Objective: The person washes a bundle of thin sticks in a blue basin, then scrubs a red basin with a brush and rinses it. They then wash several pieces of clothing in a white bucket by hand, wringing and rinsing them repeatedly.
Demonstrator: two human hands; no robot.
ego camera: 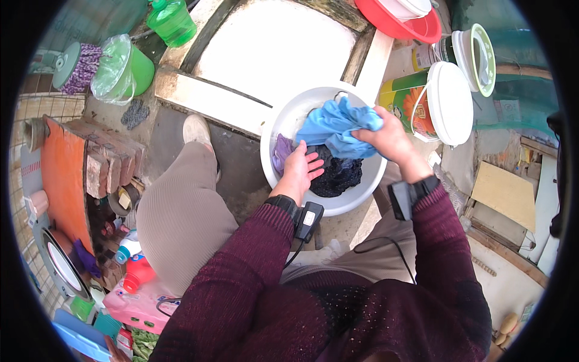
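A white plastic basin (323,208) stands between my knees with garments in it. My right hand (389,135) grips a bunched light blue cloth (332,129) over the basin's right side. Palm turned up and fingers apart, my left hand (301,169) is over the basin's left part, below the blue cloth, holding nothing. Dark dotted fabric (337,176) lies under the blue cloth, and a purple cloth (282,153) rests against the left inner wall.
A wooden frame (212,102) borders a bright white surface beyond the basin. Lidded buckets (452,104) and a red basin (407,30) are at the right. A green bucket (140,72), stacked bricks (102,169), an orange board (63,172) and bottles (139,269) are at the left.
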